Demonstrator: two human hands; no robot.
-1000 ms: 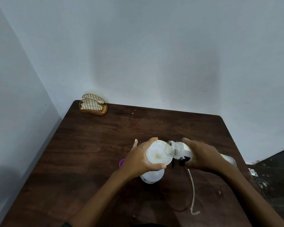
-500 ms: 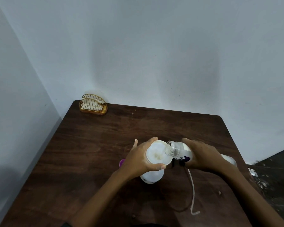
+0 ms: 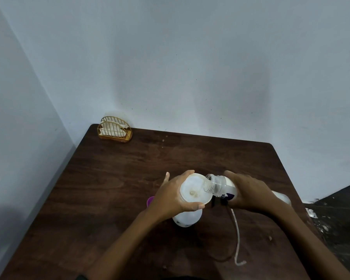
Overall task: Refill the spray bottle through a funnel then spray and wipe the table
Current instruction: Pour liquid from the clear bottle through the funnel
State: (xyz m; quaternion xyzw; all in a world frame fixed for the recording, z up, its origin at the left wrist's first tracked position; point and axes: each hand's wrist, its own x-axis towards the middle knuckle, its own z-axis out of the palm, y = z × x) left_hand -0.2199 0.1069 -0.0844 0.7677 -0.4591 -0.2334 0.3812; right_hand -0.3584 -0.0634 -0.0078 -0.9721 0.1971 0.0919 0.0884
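A white funnel sits in the neck of a white spray bottle standing on the dark wooden table. My left hand grips the funnel's rim from the left. My right hand holds a refill bottle tipped on its side, its clear open mouth over the funnel's right edge. A little liquid lies in the funnel's bowl. The spray head's thin dip tube trails across the table below my right hand; the head itself is mostly hidden.
A purple cap peeks out left of my left hand. A gold wire holder with white napkins stands at the far left corner against the wall. The table's right edge drops to a dark floor.
The refill bottle has tipped slightly further over the funnel. Both hands stay in place.
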